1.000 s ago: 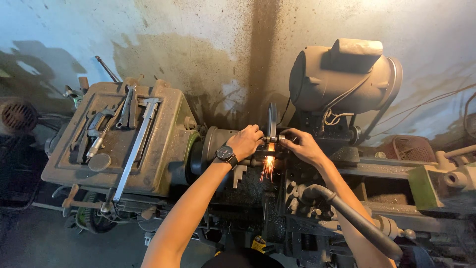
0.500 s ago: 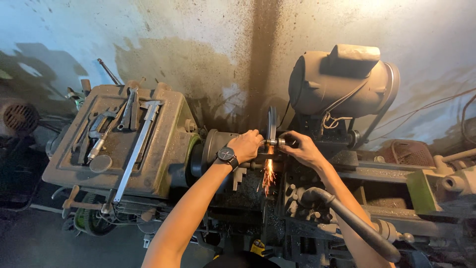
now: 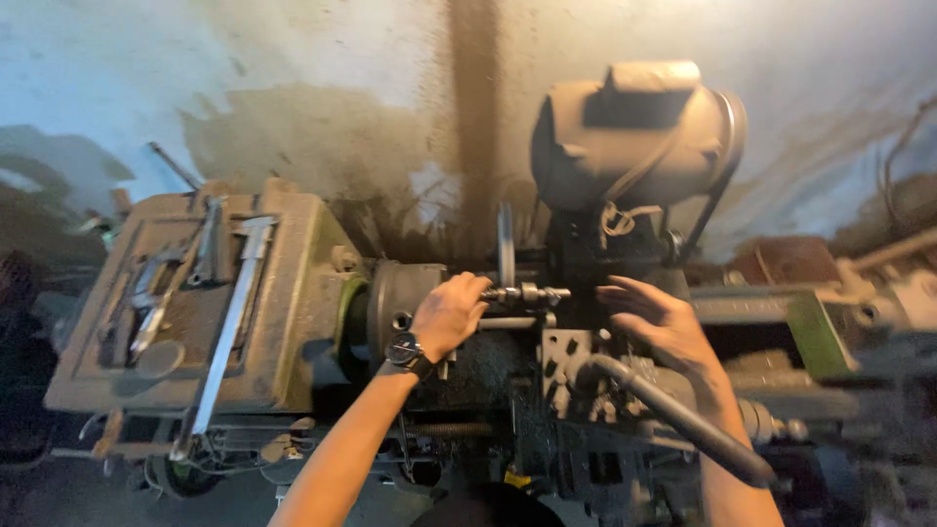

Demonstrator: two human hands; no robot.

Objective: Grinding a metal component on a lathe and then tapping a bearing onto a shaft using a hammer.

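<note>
steel is what the left hand [image 3: 451, 314] closes on: its fingers wrap the near end of a short ridged metal rod [image 3: 522, 293] lying level just right of the lathe chuck [image 3: 398, 310], fist firm, wristwatch [image 3: 405, 351] up. the right hand [image 3: 656, 322] hangs spread and loose on the far side of the rod from the chuck, fingers apart, touching nothing; it is blurred. just behind the rod a thin grinding disc [image 3: 505, 244] stands on edge, and above and to the right of the chuck sits the big grey motor [image 3: 634, 132]. a black hose [image 3: 683, 420] runs below the right hand. left of the chuck, the flat headstock cover [image 3: 195, 303] carries a long caliper [image 3: 229, 322] and other loose tools.

judging from this, the rod wants a steady hold, kept square to the disc, with knuckles clear of its edge and of the chuck.

against the earlier frames, the sparks under the disc are gone, the right hand has let go of the rod and pulled away rightward, and the left hand keeps its place.
</note>
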